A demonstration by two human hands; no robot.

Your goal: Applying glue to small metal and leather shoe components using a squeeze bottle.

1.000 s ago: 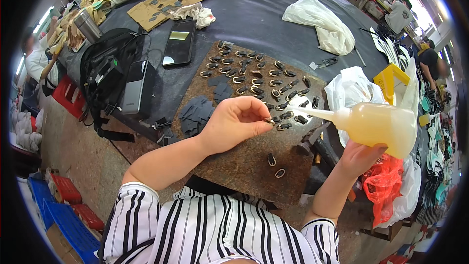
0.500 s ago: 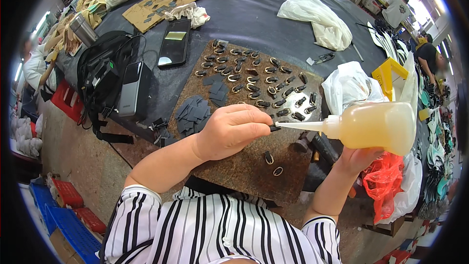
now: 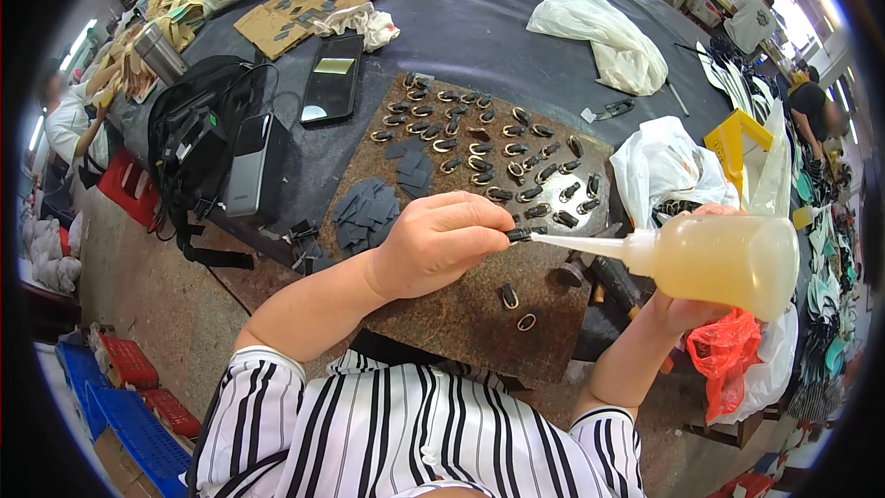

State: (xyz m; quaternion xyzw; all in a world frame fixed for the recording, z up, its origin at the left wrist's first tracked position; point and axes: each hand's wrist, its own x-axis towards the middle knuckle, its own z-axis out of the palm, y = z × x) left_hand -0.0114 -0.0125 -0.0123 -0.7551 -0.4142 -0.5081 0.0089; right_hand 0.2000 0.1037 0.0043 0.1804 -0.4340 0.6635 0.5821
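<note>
Over a worn brown board (image 3: 461, 332), my left hand (image 3: 447, 240) pinches a small black strip (image 3: 521, 233) between thumb and fingers. My right hand (image 3: 687, 309) is wrapped round a translucent squeeze bottle (image 3: 728, 263) of yellowish liquid, held on its side. Its long thin nozzle points left, with the tip at the end of the strip; whether they touch I cannot tell. Beyond my hands, several small black tabs with metal rings (image 3: 479, 164) lie in rows. A loose ring (image 3: 526, 322) and a ringed tab (image 3: 509, 295) lie nearer me. Dark flat pieces (image 3: 367, 214) are piled left.
A phone (image 3: 332, 83), a power bank (image 3: 247, 166) and a black backpack (image 3: 198, 111) lie left on the dark table cover. White plastic bags (image 3: 664, 161), a red bag (image 3: 726, 360) and a yellow container (image 3: 737, 143) are at the right. Other people stand farther off on both sides.
The bottle has shifted slightly right and down, its nozzle tip drawing back a little along the black strip. More of the strip shows now. My left hand has barely moved.
</note>
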